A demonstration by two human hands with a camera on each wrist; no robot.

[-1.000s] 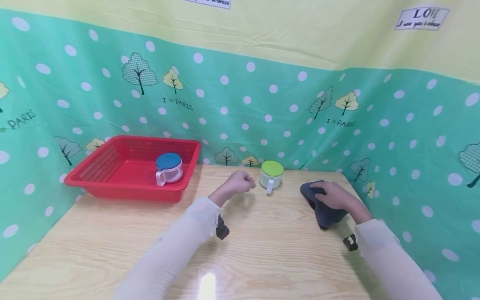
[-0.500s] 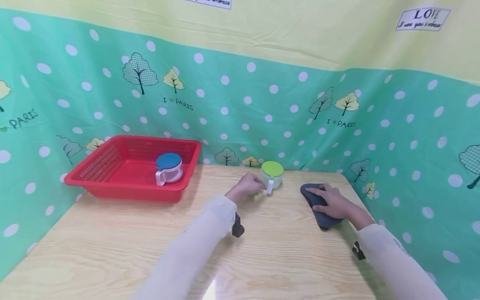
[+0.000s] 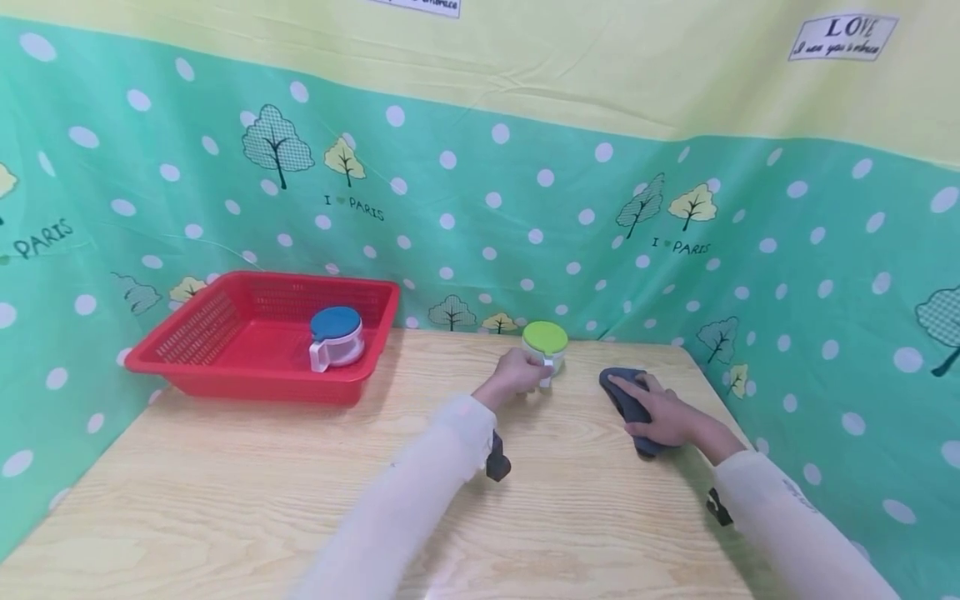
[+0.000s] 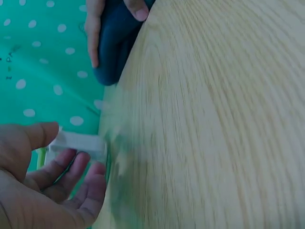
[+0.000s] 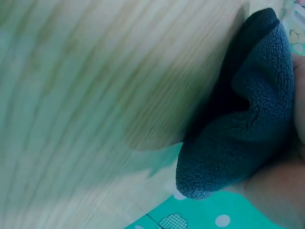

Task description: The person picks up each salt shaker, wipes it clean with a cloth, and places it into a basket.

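A clear seasoning jar with a green lid [image 3: 545, 337] and a white handle [image 4: 78, 141] stands upright near the table's back edge. My left hand [image 3: 522, 372] holds this handle, thumb on one side and curled fingers on the other in the left wrist view. To its right, a dark blue-grey towelling cloth [image 3: 624, 397] lies bunched on the table. My right hand [image 3: 663, 417] grips the cloth from above, with fingers and thumb spread over its sides. In the right wrist view the folded cloth [image 5: 238, 119] hides most of that hand.
A red plastic basket [image 3: 262, 388] stands at the table's back left. Inside its right part sits a similar jar with a blue lid [image 3: 336, 323]. A green dotted curtain [image 3: 465, 217] rises behind the wooden table [image 3: 225, 492] and along its right side.
My left hand has moved right to the green-lidded jar and taken hold of its handle. My right hand has shifted slightly on the cloth, which looks more bunched and narrower.
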